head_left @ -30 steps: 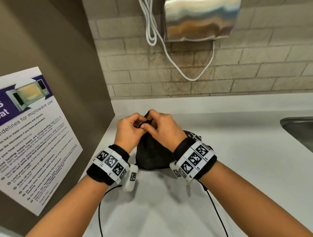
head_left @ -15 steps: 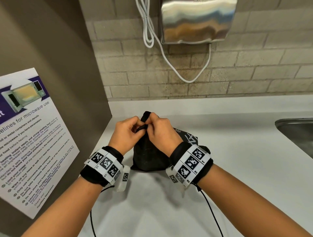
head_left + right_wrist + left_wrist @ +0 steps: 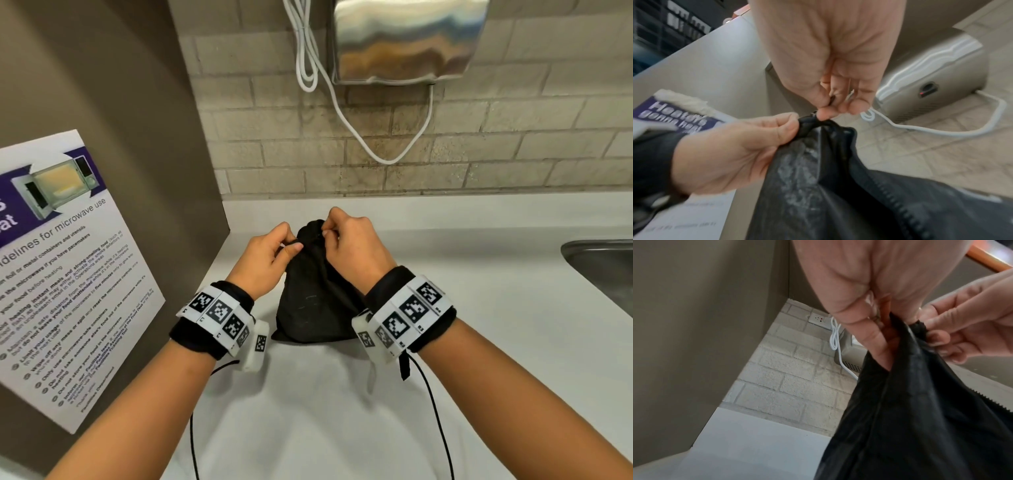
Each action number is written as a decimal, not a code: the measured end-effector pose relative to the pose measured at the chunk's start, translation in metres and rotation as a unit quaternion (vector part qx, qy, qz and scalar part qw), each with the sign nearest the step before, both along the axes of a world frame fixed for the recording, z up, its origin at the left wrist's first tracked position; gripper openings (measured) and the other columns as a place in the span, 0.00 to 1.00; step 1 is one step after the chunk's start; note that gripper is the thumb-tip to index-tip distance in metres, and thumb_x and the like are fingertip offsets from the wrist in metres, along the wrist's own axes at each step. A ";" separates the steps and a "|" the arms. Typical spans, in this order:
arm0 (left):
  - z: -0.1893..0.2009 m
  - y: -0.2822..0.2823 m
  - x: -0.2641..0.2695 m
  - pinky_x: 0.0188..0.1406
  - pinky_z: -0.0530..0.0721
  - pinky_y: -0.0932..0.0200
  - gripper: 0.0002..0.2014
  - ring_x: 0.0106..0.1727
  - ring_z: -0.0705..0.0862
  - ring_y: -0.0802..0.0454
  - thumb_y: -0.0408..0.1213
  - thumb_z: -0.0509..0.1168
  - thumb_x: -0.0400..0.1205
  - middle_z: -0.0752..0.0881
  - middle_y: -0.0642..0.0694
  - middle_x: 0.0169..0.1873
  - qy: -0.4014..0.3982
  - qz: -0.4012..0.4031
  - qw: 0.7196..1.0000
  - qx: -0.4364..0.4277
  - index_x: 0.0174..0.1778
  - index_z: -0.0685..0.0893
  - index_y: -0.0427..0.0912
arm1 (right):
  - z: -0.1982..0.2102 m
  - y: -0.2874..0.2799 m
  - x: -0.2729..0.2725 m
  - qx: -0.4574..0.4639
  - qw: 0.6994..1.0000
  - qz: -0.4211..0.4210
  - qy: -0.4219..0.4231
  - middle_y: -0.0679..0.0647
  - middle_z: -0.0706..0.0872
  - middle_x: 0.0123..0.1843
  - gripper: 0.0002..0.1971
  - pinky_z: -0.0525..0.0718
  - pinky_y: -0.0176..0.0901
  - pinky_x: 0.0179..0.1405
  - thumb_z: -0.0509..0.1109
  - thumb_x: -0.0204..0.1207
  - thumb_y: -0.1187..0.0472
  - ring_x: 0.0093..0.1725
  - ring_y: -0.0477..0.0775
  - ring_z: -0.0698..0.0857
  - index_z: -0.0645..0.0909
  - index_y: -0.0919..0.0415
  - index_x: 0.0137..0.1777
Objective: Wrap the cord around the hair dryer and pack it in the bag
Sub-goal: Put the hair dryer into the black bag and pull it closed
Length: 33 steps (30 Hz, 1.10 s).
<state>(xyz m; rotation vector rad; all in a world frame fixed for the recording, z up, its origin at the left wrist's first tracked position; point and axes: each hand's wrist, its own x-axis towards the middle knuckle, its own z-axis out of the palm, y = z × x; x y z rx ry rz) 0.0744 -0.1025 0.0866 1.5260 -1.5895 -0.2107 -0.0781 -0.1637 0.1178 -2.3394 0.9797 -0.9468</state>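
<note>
- Fingers (image 3: 830, 113) of the right hand (image 3: 356, 246) pinch what looks like a small zip pull at the top corner of the black bag (image 3: 315, 301); fingers (image 3: 875, 340) of the left hand (image 3: 267, 260) pinch the cloth just beside it, holding the corner up.
- That bag stands bunched on the white worktop (image 3: 479, 308), near the back left corner, between both wrists. No hair dryer or its cord shows in any view, so I would judge it is inside already, though I cannot see that.
- Zip teeth (image 3: 894, 203) run down the bag's side, so I take this to be the closing step.
- Risk: if the left hand's pinch slips, the cloth goes slack and the slider may snag on a fold or on a loop of cord below.
- Risk: a hard tug could tip the soft bag over, as only its base rests on the worktop.
- Thin black leads (image 3: 435, 411) trail from the wrist bands across the worktop; they could catch as the hands pull apart.
- Behind stands a pale brick wall with a steel hand dryer (image 3: 407, 41) and its looped white cable (image 3: 342, 113).
- A microwave notice (image 3: 65, 260) hangs on the brown panel to the left; a steel sink (image 3: 603, 260) sits well apart on the right.
</note>
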 end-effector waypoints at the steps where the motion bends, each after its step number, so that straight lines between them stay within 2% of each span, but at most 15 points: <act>1: -0.001 0.001 0.001 0.31 0.83 0.59 0.14 0.28 0.78 0.55 0.30 0.60 0.82 0.77 0.44 0.27 0.016 -0.001 1.000 -0.003 0.33 0.68 0.48 | 0.002 -0.003 -0.004 0.007 1.000 -0.015 0.002 0.62 0.84 0.42 0.06 0.85 0.53 0.43 0.58 0.79 0.64 0.41 0.63 0.83 0.76 0.61 0.47; 3: -0.005 0.004 0.005 0.30 0.85 0.66 0.14 0.28 0.79 0.60 0.28 0.59 0.83 0.76 0.44 0.28 0.052 0.002 0.999 -0.006 0.32 0.68 0.46 | 0.004 -0.015 -0.015 0.010 0.998 -0.051 0.017 0.64 0.84 0.44 0.07 0.85 0.52 0.45 0.57 0.78 0.65 0.43 0.64 0.83 0.77 0.63 0.49; 6: -0.011 0.008 0.012 0.30 0.85 0.68 0.14 0.27 0.77 0.62 0.26 0.58 0.82 0.75 0.44 0.27 0.095 0.019 0.995 -0.014 0.32 0.67 0.44 | -0.001 -0.041 -0.040 0.019 0.991 -0.124 0.051 0.69 0.84 0.48 0.09 0.82 0.49 0.48 0.57 0.76 0.69 0.48 0.67 0.83 0.77 0.66 0.51; 12: -0.014 0.011 0.028 0.34 0.84 0.57 0.15 0.25 0.77 0.63 0.28 0.61 0.81 0.79 0.55 0.23 0.087 0.051 0.995 -0.021 0.32 0.69 0.48 | -0.017 -0.094 -0.121 0.070 0.944 -0.272 0.172 0.75 0.82 0.53 0.11 0.81 0.57 0.54 0.60 0.73 0.72 0.54 0.73 0.81 0.76 0.72 0.54; 15: -0.012 0.006 0.020 0.32 0.76 0.66 0.14 0.26 0.75 0.61 0.27 0.61 0.81 0.78 0.46 0.27 0.036 0.060 0.997 -0.016 0.33 0.69 0.49 | -0.033 -0.099 -0.130 0.063 0.954 -0.239 0.172 0.73 0.84 0.54 0.18 0.81 0.55 0.58 0.57 0.73 0.75 0.55 0.71 0.82 0.80 0.64 0.59; 17: -0.011 0.003 0.016 0.28 0.70 0.72 0.12 0.23 0.74 0.62 0.26 0.61 0.80 0.77 0.50 0.29 0.024 0.076 0.996 -0.027 0.39 0.69 0.49 | -0.039 -0.099 -0.129 0.086 0.968 -0.191 0.137 0.70 0.86 0.55 0.21 0.78 0.47 0.62 0.55 0.71 0.79 0.59 0.67 0.83 0.84 0.65 0.57; 19: -0.012 0.002 0.015 0.26 0.70 0.71 0.19 0.21 0.70 0.57 0.24 0.60 0.80 0.77 0.54 0.32 0.051 0.074 0.995 -0.038 0.43 0.67 0.56 | -0.040 -0.099 -0.130 0.103 0.970 -0.170 0.136 0.69 0.85 0.55 0.21 0.74 0.42 0.59 0.54 0.71 0.79 0.59 0.67 0.81 0.85 0.67 0.54; 20: -0.014 0.003 0.016 0.26 0.71 0.71 0.23 0.22 0.70 0.56 0.21 0.58 0.79 0.77 0.56 0.34 0.056 0.064 0.995 -0.044 0.42 0.67 0.61 | -0.040 -0.100 -0.130 0.101 0.971 -0.165 0.140 0.69 0.84 0.54 0.20 0.73 0.41 0.57 0.55 0.71 0.77 0.59 0.67 0.80 0.85 0.67 0.54; 22: -0.017 0.004 0.018 0.32 0.72 0.74 0.30 0.28 0.75 0.61 0.15 0.55 0.75 0.79 0.59 0.34 0.050 0.037 0.997 -0.047 0.33 0.74 0.65 | -0.038 -0.099 -0.132 0.103 0.973 -0.146 0.144 0.63 0.78 0.48 0.17 0.71 0.39 0.52 0.59 0.69 0.67 0.55 0.65 0.78 0.84 0.67 0.54; 24: -0.018 0.005 0.018 0.41 0.74 0.77 0.30 0.39 0.80 0.70 0.11 0.53 0.70 0.81 0.59 0.38 0.060 0.037 0.997 -0.035 0.24 0.80 0.57 | -0.036 -0.098 -0.135 0.094 0.977 -0.128 0.144 0.58 0.73 0.45 0.19 0.70 0.39 0.50 0.63 0.66 0.61 0.49 0.60 0.76 0.83 0.66 0.55; 26: -0.019 0.006 0.013 0.41 0.74 0.79 0.25 0.39 0.80 0.72 0.11 0.56 0.71 0.81 0.52 0.39 0.102 0.049 0.993 -0.020 0.28 0.85 0.47 | -0.032 -0.101 -0.136 0.066 0.983 -0.123 0.119 0.58 0.71 0.47 0.13 0.72 0.41 0.53 0.67 0.71 0.67 0.47 0.60 0.76 0.81 0.67 0.55; 28: -0.022 0.008 0.008 0.40 0.75 0.77 0.21 0.38 0.80 0.68 0.15 0.63 0.74 0.81 0.50 0.39 0.132 0.044 0.990 -0.013 0.36 0.86 0.50 | -0.023 -0.101 -0.135 0.035 0.990 -0.122 0.068 0.63 0.70 0.52 0.10 0.70 0.38 0.60 0.67 0.74 0.69 0.49 0.57 0.75 0.80 0.69 0.55; 29: -0.024 0.008 0.007 0.43 0.77 0.74 0.22 0.41 0.80 0.66 0.19 0.67 0.74 0.82 0.51 0.41 0.136 0.041 0.990 -0.003 0.38 0.86 0.57 | -0.016 -0.099 -0.134 0.027 0.991 -0.122 0.049 0.66 0.70 0.55 0.09 0.68 0.34 0.60 0.67 0.75 0.70 0.49 0.56 0.73 0.80 0.70 0.54; 31: -0.025 0.007 0.008 0.50 0.81 0.65 0.24 0.46 0.81 0.59 0.24 0.72 0.72 0.82 0.55 0.46 0.124 0.051 0.991 0.013 0.40 0.83 0.65 | -0.003 -0.098 -0.127 0.012 0.994 -0.107 0.021 0.69 0.72 0.58 0.08 0.67 0.28 0.51 0.65 0.75 0.71 0.48 0.56 0.72 0.79 0.70 0.53; 33: -0.021 0.005 0.011 0.53 0.80 0.60 0.23 0.46 0.81 0.61 0.22 0.71 0.71 0.81 0.58 0.46 0.111 0.078 0.991 0.002 0.43 0.81 0.61 | 0.012 -0.097 -0.120 0.005 0.995 -0.095 -0.005 0.66 0.78 0.50 0.06 0.67 0.31 0.41 0.64 0.76 0.73 0.45 0.55 0.74 0.79 0.70 0.52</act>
